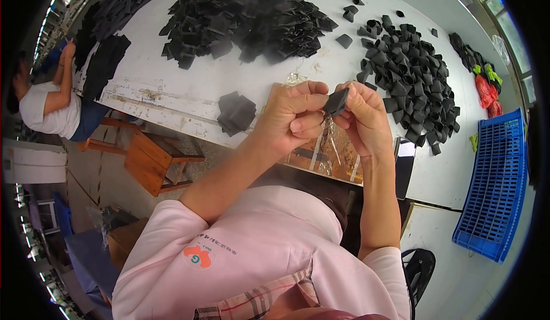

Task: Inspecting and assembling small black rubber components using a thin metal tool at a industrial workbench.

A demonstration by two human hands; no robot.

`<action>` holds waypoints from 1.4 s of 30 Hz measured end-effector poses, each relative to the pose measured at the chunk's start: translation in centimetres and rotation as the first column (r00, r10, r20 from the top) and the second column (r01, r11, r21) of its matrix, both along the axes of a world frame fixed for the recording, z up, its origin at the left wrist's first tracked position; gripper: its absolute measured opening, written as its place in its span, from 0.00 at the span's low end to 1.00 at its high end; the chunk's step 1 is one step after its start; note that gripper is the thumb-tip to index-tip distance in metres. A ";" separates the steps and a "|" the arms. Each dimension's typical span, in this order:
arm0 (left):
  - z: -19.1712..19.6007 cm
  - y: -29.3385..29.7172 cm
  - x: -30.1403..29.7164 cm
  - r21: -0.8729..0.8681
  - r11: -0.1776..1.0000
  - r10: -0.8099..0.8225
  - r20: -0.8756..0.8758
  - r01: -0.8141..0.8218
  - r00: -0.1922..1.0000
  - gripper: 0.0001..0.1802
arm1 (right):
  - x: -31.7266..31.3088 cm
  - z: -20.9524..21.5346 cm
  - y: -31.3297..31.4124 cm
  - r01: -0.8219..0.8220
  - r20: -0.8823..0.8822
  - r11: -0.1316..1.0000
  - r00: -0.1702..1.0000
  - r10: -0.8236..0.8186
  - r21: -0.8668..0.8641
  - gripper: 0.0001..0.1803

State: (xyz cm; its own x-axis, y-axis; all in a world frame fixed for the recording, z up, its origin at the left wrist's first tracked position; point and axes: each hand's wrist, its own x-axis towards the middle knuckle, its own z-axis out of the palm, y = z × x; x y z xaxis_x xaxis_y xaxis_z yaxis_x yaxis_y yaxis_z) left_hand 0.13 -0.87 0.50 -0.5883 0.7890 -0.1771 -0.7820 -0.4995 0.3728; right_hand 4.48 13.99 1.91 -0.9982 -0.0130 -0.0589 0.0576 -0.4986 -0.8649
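Observation:
My left hand and my right hand meet above the table's front edge. Between their fingertips they pinch a small black piece, curved like a cup; its material looks like fabric. Thin shiny clear strips hang just below it, and I cannot tell whether they are attached to it. Left of my left hand lies a small stack of flat black pieces. Beyond my right hand spreads a heap of curled black pieces. A wide pile of flat black pieces covers the far middle of the table.
Under my hands is a worn brown board, with a dark flat device to its right. A blue plastic crate stands at the right. At the left are a wooden stool and another person beside more black pieces.

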 end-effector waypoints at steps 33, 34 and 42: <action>1.8 0.0 -0.8 -0.052 0.750 0.308 -0.855 -0.660 0.417 0.05 | 2.0 2.4 -1.3 0.588 -0.572 0.357 0.804 -0.163 0.726 0.08; 1.4 -0.2 -0.8 -0.056 0.779 0.332 -0.808 -0.625 0.487 0.05 | 2.0 2.5 -1.2 0.579 -0.566 0.332 0.811 -0.147 0.744 0.07; 0.5 -0.3 0.7 -0.095 0.782 0.268 -0.841 -0.616 0.470 0.04 | 2.5 -0.2 -1.2 0.690 -0.689 0.210 0.719 -0.094 0.692 0.05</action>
State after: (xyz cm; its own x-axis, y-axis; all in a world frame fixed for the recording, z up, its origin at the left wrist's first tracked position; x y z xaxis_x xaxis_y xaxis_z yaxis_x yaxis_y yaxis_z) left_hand 0.81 -1.13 0.98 -0.8742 0.3599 0.3258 0.1761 -0.3905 0.9036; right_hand 7.00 12.83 1.67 -0.7315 0.1481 0.6655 -0.3718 0.7315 -0.5715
